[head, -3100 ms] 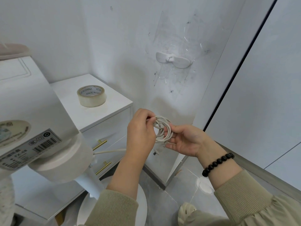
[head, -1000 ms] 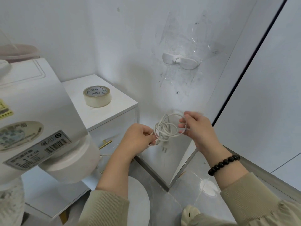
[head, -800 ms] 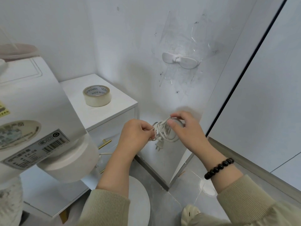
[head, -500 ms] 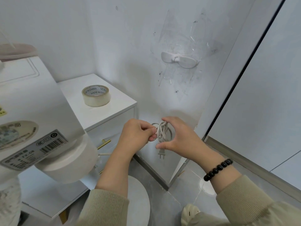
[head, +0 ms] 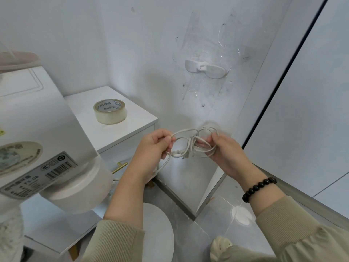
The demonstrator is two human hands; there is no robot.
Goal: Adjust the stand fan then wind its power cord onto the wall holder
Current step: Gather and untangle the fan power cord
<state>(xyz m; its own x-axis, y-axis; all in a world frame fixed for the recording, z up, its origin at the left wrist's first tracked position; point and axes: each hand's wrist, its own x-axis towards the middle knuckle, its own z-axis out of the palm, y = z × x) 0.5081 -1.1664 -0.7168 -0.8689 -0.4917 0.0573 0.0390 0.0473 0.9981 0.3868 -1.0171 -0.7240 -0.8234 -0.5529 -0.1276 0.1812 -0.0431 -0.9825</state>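
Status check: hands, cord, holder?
Holding: left hand and right hand each pinch the looped power cord, stretched between them. Up above, wall holder bare, no turns on it. Nothing in between.

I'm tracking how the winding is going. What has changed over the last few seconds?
The left hand and right hand have drawn apart, pulling the bunched power cord out into wider loops between them. Both still grip it, with the plug dangling below. The wall holder still carries no cord, and the tape roll sits unmoved on the cabinet.
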